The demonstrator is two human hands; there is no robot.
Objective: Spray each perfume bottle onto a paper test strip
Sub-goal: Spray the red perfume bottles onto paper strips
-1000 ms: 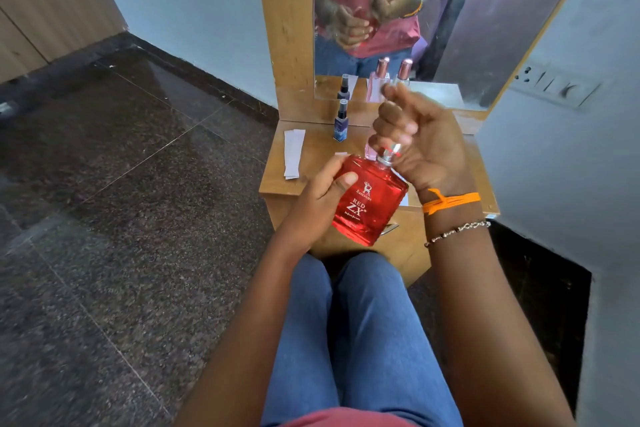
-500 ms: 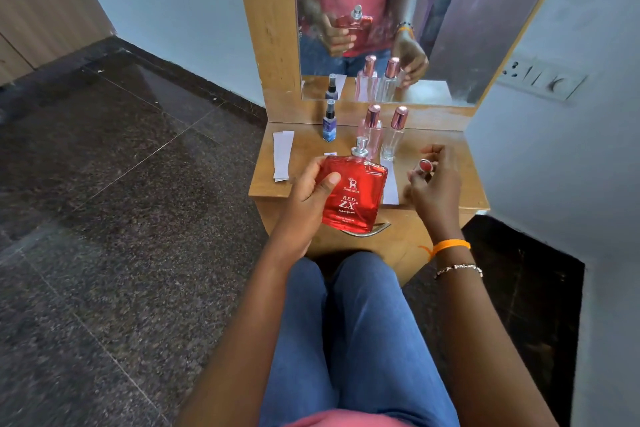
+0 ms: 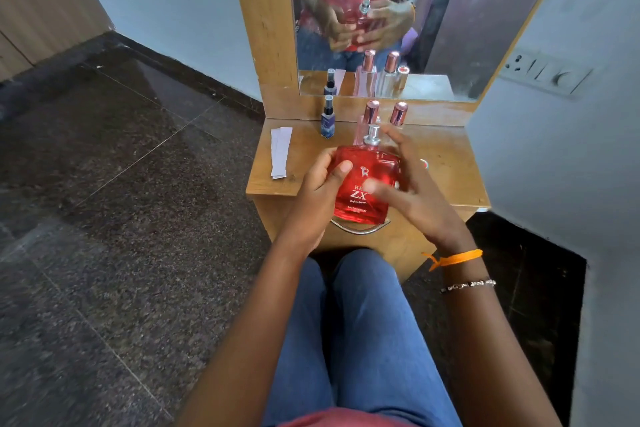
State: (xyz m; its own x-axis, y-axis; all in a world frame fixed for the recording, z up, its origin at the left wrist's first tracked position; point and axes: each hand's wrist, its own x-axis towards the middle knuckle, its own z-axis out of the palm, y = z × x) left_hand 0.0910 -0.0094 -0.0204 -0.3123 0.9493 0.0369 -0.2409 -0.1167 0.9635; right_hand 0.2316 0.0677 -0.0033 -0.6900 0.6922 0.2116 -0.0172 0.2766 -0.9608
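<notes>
My left hand (image 3: 318, 194) grips a flat red perfume bottle (image 3: 360, 206) upright above the front edge of the wooden dressing table (image 3: 446, 149). Its silver spray nozzle (image 3: 372, 135) is bare. My right hand (image 3: 420, 194), blurred, has its fingers spread around the bottle's right side, thumb across the front. The bottle's red cap (image 3: 425, 164) lies on the table just past that hand. White paper strips (image 3: 280, 152) lie at the table's left end.
A small dark blue spray bottle (image 3: 327, 121) and two clear bottles with rose caps (image 3: 371, 113) (image 3: 398, 113) stand along the back under the mirror (image 3: 450, 28). A drawer handle (image 3: 360, 227) sits below the bottle. A wall with a switch plate (image 3: 547, 74) is close on the right.
My right hand pulled the cap off, set it down on the table to the right, and has come back to the bottle. The left hand has turned the bottle upright.
</notes>
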